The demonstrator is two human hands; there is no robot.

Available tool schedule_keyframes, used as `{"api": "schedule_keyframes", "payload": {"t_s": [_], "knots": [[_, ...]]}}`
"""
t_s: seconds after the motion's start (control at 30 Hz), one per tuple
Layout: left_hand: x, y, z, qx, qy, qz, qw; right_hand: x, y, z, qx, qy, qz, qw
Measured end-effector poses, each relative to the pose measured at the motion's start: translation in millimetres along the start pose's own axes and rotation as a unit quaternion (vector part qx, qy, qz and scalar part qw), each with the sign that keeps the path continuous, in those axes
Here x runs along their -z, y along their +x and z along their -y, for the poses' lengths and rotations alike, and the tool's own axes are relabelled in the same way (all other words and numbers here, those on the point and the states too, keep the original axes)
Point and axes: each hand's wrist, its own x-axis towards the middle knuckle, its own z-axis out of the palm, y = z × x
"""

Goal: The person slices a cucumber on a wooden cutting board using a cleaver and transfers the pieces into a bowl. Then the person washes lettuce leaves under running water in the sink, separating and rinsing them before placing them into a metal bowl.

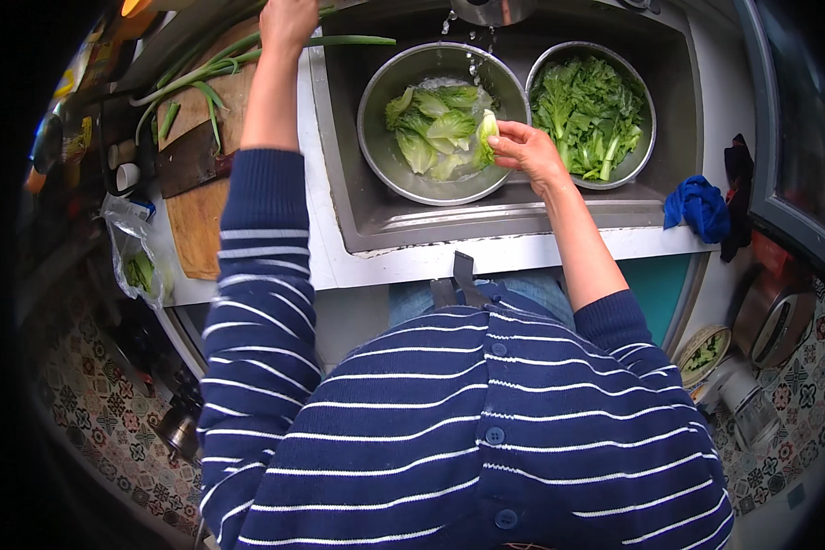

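My right hand (533,152) pinches a small lettuce piece (487,137) over the right side of a metal bowl (385,172) in the sink. Lettuce leaves (432,124) lie in water in that bowl, and water drops fall into it from above. Beside it on the right, a second metal bowl (653,137) holds leafy greens (588,113). My left hand (289,20) reaches to the top edge of the view, above green onions (206,74) on the chopping board; its fingers are cut off by the frame, so whether it holds anything cannot be told.
A cleaver (185,161) lies on the wooden chopping board (196,234) at the left, near a plastic bag (137,254) with greens. A blue cloth (700,206) lies on the counter's right edge, close to an open window frame (770,165). The sink's rim (447,237) runs before me.
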Motion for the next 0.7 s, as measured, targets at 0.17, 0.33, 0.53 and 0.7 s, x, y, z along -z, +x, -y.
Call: {"api": "schedule_keyframes", "payload": {"t_s": [0.17, 0.33, 0.53, 0.7], "knots": [[-5, -128, -88, 0.200, -0.355, 0.248, 0.879, -3, -4, 8, -0.006, 0.048, 0.033, 0.998], [-28, -203, -123, 0.373, -0.423, 0.374, 0.737, -7, -9, 10, 0.027, -0.026, 0.080, 0.996], [-33, -209, -118, 0.355, -0.411, 0.400, 0.738, -6, -10, 12, -0.008, 0.003, 0.077, 0.997], [-23, -192, -106, 0.326, -0.412, 0.488, 0.697, 6, -7, 20, -0.003, -0.078, 0.140, 0.987]]}}
